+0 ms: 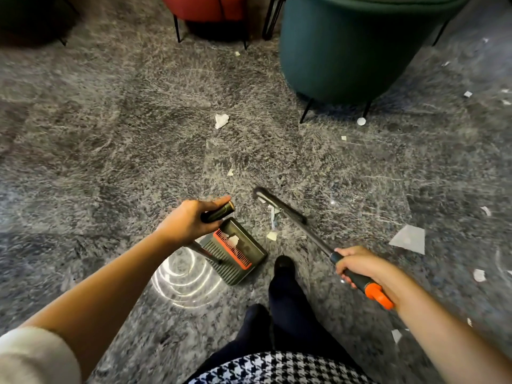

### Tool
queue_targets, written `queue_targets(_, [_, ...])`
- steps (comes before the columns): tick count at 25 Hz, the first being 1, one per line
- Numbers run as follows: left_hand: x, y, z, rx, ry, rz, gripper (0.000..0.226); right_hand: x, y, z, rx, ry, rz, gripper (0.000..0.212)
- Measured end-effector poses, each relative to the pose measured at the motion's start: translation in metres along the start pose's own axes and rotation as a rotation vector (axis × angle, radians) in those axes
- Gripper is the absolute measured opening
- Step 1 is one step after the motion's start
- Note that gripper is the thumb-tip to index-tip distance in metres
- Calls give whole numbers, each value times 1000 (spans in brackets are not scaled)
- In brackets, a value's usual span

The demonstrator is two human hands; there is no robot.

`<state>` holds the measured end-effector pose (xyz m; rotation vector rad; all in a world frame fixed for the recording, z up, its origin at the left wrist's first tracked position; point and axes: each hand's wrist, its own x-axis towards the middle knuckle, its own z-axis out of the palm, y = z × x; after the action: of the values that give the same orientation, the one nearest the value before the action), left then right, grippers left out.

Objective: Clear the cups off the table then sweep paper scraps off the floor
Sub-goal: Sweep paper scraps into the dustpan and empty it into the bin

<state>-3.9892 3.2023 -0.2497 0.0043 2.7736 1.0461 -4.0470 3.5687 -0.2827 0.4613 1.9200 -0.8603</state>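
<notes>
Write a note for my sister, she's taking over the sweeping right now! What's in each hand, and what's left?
The left hand grips the dustpan handle. The dustpan sits on the floor with one paper scrap inside.
The right hand grips the broom. Its head is on the floor beside small scraps, just ahead of the dustpan.
Done: one scrap collected. No cups or table are in view, so I cannot tell about them.
Left: the crumpled scrap, the large piece, and bits by the green chair and off to the right.
</notes>
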Motion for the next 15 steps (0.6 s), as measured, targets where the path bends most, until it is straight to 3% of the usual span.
queue_targets(7, [-15,-10,5,27,36,-100,49,-50,8,40,47,-184,12,68])
queue_targets(11, [-19,-8,6,8,69,-80,44,-71,3,25,129,-336,43,45])
queue_targets(15, [-20,-5,6,64,52,-101,45,-86,-2,2,151,-350,32,37])
